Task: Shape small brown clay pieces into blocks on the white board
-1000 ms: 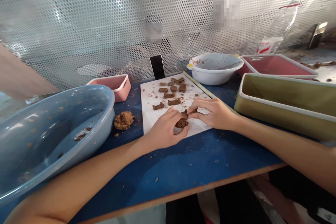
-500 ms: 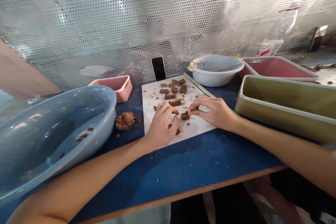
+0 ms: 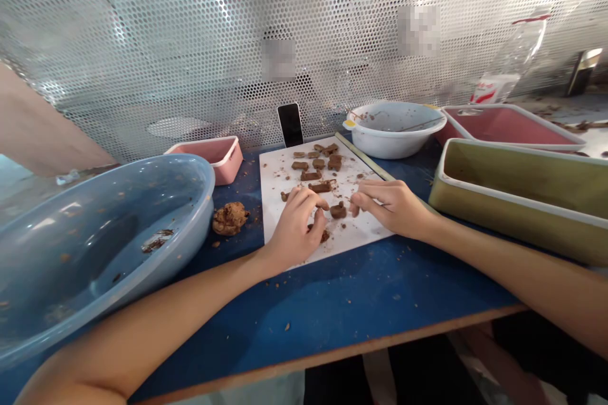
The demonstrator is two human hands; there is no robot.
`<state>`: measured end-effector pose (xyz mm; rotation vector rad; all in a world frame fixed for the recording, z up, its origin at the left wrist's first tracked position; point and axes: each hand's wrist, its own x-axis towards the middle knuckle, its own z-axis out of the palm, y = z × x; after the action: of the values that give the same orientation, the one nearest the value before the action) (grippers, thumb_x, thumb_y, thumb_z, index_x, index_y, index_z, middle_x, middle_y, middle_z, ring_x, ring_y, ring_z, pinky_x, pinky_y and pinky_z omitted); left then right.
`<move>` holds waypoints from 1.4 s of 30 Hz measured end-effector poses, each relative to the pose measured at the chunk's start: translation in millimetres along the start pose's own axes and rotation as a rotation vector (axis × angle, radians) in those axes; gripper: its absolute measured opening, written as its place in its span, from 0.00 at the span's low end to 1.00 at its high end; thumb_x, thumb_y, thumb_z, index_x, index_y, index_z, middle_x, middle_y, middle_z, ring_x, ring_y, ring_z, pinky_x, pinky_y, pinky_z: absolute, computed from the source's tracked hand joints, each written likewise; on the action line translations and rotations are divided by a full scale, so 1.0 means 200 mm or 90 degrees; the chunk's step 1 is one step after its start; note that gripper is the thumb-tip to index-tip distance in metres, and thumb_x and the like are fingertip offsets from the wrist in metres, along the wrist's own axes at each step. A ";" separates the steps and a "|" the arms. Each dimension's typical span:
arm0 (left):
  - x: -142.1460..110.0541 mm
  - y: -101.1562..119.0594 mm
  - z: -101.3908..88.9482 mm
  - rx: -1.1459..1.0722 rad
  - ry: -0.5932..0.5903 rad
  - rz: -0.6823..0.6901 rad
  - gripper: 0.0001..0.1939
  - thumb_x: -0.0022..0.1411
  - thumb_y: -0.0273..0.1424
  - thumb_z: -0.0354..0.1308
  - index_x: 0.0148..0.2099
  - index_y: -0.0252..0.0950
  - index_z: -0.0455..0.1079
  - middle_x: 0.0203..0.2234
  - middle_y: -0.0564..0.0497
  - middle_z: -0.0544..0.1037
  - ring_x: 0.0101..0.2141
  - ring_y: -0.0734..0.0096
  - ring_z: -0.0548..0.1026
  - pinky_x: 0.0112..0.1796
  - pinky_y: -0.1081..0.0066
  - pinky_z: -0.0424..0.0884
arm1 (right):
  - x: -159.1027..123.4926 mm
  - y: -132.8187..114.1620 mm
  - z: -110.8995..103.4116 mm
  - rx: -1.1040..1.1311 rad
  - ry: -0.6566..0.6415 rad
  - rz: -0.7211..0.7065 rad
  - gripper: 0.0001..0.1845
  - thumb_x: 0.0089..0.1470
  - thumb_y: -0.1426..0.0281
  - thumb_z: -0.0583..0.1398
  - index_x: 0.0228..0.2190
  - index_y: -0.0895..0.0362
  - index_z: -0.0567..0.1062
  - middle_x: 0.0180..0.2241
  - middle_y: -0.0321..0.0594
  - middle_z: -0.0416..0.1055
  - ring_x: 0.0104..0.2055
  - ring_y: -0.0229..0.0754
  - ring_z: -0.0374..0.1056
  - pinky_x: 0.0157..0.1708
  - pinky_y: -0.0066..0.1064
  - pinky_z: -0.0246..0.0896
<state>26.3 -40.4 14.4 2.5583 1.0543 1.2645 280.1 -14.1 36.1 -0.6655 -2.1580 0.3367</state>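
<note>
A small brown clay piece (image 3: 338, 210) with a knob on top sits on the white board (image 3: 280, 228) between my hands. Just left of it, my left hand (image 3: 299, 221) is curved over the board, thumb and forefinger slightly apart, with nothing visible between them. Crumbly clay (image 3: 325, 236) shows partly from under that hand. To the right of the piece, my right hand (image 3: 387, 205) has its thumb and fingers pinched together. Its fingertips look brown, and what they hold is too small to make out. Behind them lies a longer clay piece (image 3: 320, 186).
Several shaped clay pieces (image 3: 311, 175) lie farther back, near a leaning phone (image 3: 290, 124). A clay lump (image 3: 230, 218) rests beside the blue basin (image 3: 202, 202). A white basin (image 3: 389, 147), a green bin (image 3: 503, 215) and a stick (image 3: 363, 156) are on the right.
My right hand has drawn slightly right, away from the knobbed clay piece, and its fingers have curled in. My left hand stays almost in place. The whole view has shifted slightly.
</note>
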 end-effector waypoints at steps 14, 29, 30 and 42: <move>0.00 0.00 0.01 -0.020 0.002 0.007 0.09 0.74 0.21 0.51 0.45 0.39 0.69 0.39 0.48 0.75 0.45 0.59 0.71 0.49 0.58 0.70 | -0.01 0.02 0.01 -0.027 0.044 -0.001 0.13 0.74 0.64 0.62 0.34 0.52 0.79 0.30 0.34 0.80 0.31 0.38 0.75 0.37 0.31 0.71; -0.01 0.00 0.01 -0.046 0.002 -0.008 0.09 0.76 0.21 0.50 0.45 0.39 0.69 0.40 0.48 0.75 0.45 0.59 0.72 0.51 0.58 0.69 | 0.00 0.04 0.04 -0.043 0.016 -0.048 0.14 0.75 0.65 0.62 0.34 0.53 0.79 0.30 0.36 0.80 0.33 0.40 0.77 0.39 0.33 0.69; -0.01 0.00 0.01 -0.051 0.005 -0.012 0.09 0.76 0.22 0.50 0.45 0.39 0.69 0.40 0.48 0.75 0.45 0.59 0.72 0.50 0.58 0.69 | 0.02 0.04 0.04 -0.065 -0.005 -0.061 0.19 0.77 0.65 0.59 0.30 0.53 0.76 0.27 0.35 0.77 0.31 0.40 0.74 0.37 0.34 0.68; -0.01 -0.01 0.01 -0.103 0.077 -0.102 0.11 0.86 0.34 0.46 0.53 0.40 0.69 0.44 0.46 0.77 0.47 0.58 0.74 0.49 0.58 0.70 | 0.17 0.07 0.08 -0.163 -0.009 -0.192 0.07 0.76 0.63 0.61 0.45 0.53 0.76 0.42 0.43 0.78 0.43 0.47 0.74 0.48 0.41 0.71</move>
<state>26.4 -39.0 10.9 2.2555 1.1040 1.4135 255.8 16.8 41.3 -0.4657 -2.2956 -0.0980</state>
